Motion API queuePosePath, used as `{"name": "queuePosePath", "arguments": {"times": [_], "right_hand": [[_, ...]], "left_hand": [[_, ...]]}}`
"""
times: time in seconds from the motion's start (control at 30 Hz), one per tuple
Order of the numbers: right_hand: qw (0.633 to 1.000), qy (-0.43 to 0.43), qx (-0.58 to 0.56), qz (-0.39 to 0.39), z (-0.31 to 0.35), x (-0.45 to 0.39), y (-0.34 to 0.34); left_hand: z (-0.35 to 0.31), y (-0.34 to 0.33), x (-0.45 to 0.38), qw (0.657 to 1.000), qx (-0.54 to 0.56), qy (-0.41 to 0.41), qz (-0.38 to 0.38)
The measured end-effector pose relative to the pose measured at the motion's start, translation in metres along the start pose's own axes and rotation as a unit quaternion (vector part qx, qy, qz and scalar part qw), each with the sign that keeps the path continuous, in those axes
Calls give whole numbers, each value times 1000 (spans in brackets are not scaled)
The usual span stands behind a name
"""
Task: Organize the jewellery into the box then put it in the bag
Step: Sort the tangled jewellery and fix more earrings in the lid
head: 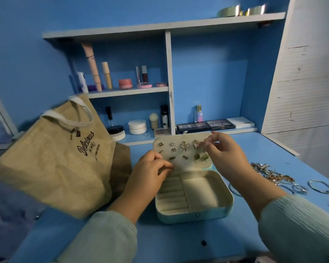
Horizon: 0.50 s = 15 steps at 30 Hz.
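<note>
I see the mint jewellery box (194, 196) open mid-table, cream-lined, studs on its lid. My left hand (150, 168) pinches a small earring (172, 169); my right hand (226, 150) pinches another at the lid's right edge.

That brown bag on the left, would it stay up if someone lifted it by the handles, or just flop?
The bag looks like coarse woven cloth, leaning and creased, so it would probably sag rather than hold shape. Its handles droop in loose loops, suggesting soft fabric. It looks flat, so it is likely light and easy to push aside.
</note>
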State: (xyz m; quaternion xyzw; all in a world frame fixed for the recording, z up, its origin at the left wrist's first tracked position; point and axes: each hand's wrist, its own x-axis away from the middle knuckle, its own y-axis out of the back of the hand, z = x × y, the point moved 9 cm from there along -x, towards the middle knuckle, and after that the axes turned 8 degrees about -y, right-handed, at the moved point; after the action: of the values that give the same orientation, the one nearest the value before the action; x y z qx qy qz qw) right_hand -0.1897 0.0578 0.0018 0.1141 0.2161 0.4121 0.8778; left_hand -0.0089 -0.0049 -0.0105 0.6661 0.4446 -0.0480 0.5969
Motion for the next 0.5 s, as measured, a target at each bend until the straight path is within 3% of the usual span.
{"name": "queuePosePath", "arguments": {"times": [0.3,0.5], "right_hand": [[998,-12,-61,18,-1,-4,-5],[998,-1,-63,23,-1,-2,-9]], "left_hand": [[16,3,-1,990,-107,52,-70],[24,-8,0,990,-88,109,-2]]}}
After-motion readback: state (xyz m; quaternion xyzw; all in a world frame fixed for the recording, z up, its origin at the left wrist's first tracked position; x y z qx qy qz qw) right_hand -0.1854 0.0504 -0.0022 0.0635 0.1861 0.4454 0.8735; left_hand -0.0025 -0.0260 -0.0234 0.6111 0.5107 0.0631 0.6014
